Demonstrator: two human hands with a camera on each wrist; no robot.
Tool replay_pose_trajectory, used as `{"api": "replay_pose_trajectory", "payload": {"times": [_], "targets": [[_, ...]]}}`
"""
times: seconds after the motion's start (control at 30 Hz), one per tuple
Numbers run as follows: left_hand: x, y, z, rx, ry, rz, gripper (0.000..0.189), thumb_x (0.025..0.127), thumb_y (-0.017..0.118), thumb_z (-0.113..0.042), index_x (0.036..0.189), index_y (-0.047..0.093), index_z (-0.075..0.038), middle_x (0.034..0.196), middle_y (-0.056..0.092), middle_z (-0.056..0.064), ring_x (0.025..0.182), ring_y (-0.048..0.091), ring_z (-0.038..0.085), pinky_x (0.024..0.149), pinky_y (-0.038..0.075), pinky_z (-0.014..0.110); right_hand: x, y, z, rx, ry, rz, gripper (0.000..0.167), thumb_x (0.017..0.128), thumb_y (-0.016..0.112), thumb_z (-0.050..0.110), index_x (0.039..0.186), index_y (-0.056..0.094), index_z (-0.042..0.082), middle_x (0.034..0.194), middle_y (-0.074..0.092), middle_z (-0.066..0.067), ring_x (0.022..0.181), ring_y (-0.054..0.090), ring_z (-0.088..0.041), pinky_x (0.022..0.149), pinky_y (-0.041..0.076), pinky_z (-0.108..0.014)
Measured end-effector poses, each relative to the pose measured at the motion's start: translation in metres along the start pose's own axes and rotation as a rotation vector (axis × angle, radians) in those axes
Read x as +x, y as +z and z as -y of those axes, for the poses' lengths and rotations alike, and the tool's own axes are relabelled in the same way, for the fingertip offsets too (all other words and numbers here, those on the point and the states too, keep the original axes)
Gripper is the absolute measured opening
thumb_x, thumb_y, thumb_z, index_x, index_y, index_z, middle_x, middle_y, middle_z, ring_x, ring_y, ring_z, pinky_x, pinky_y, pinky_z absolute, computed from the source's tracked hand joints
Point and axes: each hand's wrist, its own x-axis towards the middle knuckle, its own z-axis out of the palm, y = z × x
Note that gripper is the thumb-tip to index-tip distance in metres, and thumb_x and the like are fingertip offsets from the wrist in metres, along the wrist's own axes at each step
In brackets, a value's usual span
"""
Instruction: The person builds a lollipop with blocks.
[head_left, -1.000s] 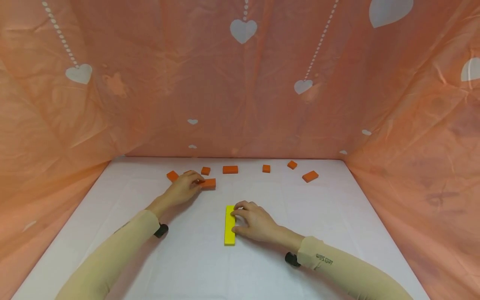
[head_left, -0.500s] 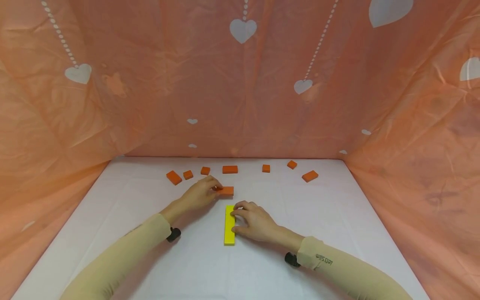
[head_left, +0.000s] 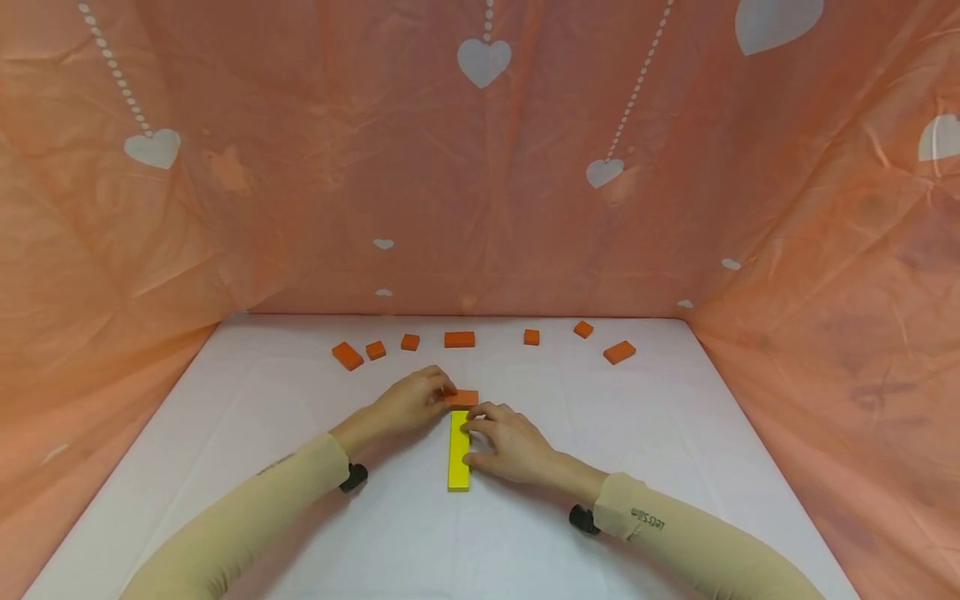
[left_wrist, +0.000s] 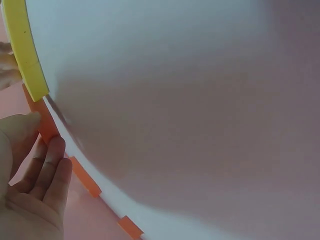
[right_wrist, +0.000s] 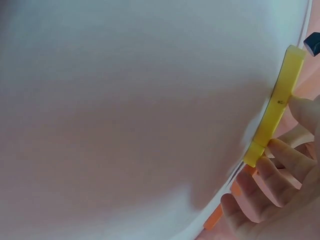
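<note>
In the head view, a yellow bar (head_left: 459, 454) lies lengthwise on the white table. A seam near its far end shows in both wrist views, so it looks like two yellow blocks end to end. My left hand (head_left: 411, 404) pinches an orange rectangular block (head_left: 465, 397) between thumb and fingers, crosswise at the bar's far end. Whether block and bar touch, I cannot tell. From the right side, my right hand (head_left: 517, 446) rests its thumb and fingertips against the bar's long edge. The left wrist view shows the orange block (left_wrist: 46, 122) beside the yellow end (left_wrist: 35, 82).
Several orange blocks lie along the back, among them a long one (head_left: 460, 339), a small one (head_left: 532, 337) and a tilted long one (head_left: 347, 356). Another long block (head_left: 619, 352) is at the far right. A pink-orange curtain (head_left: 480, 192) encloses the table's back and sides.
My left hand has carried the orange block rightward and nearer, from the back left to the yellow bar's far end. The right hand and the bar have stayed in place.
</note>
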Motion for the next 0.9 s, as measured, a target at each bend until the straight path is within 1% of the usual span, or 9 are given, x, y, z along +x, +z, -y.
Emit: {"api": "replay_pose_trajectory", "payload": {"times": [0.17,0.33,0.43,0.67,0.9], "targets": [[-0.0009,0.0019,0.0002,0.025,0.03,0.008,0.019,0.097,0.075,-0.014,0.115,0.075,-0.006,0.115,0.067,0.006,0.097,0.065,0.018,0.089,0.058,0.035,-0.0001,-0.0008,0.0008,-0.007,0.001,0.0,0.044,0.094,0.077,0.038,0.131,0.072,0.014,0.137,0.06,-0.003,0.121,0.058,-0.023,0.101,0.052,-0.044],[-0.002,0.0029,-0.0008,0.038,0.011,0.03,0.022,0.097,0.075,-0.015,0.118,0.074,-0.006,0.116,0.067,0.005,0.096,0.062,0.017,0.089,0.058,0.034,-0.0002,-0.0015,0.002,0.007,0.007,0.006,0.044,0.095,0.077,0.038,0.132,0.072,0.015,0.138,0.06,-0.003,0.122,0.057,-0.023,0.102,0.051,-0.044],[-0.0033,0.0027,-0.0017,0.041,0.012,0.035,0.023,0.097,0.076,-0.014,0.118,0.074,-0.006,0.116,0.066,0.005,0.096,0.062,0.017,0.09,0.058,0.035,-0.0001,-0.0017,0.0025,0.012,0.014,0.009,0.044,0.095,0.076,0.038,0.132,0.071,0.015,0.138,0.06,-0.002,0.124,0.057,-0.023,0.104,0.05,-0.045],[-0.0058,0.0037,-0.0001,0.047,0.043,0.016,0.022,0.097,0.076,-0.013,0.117,0.074,-0.006,0.115,0.067,0.004,0.097,0.064,0.017,0.09,0.058,0.035,-0.0001,-0.002,0.0033,0.011,0.018,0.012,0.045,0.095,0.076,0.038,0.133,0.071,0.014,0.139,0.059,-0.003,0.125,0.056,-0.023,0.105,0.05,-0.045],[-0.0053,0.0062,0.0026,0.07,0.066,0.002,0.021,0.096,0.076,-0.013,0.116,0.074,-0.007,0.115,0.068,0.004,0.097,0.065,0.017,0.089,0.059,0.035,0.0007,0.0004,0.0016,0.01,0.013,0.004,0.045,0.095,0.076,0.038,0.133,0.071,0.015,0.139,0.059,-0.002,0.125,0.056,-0.023,0.106,0.05,-0.045]]}}
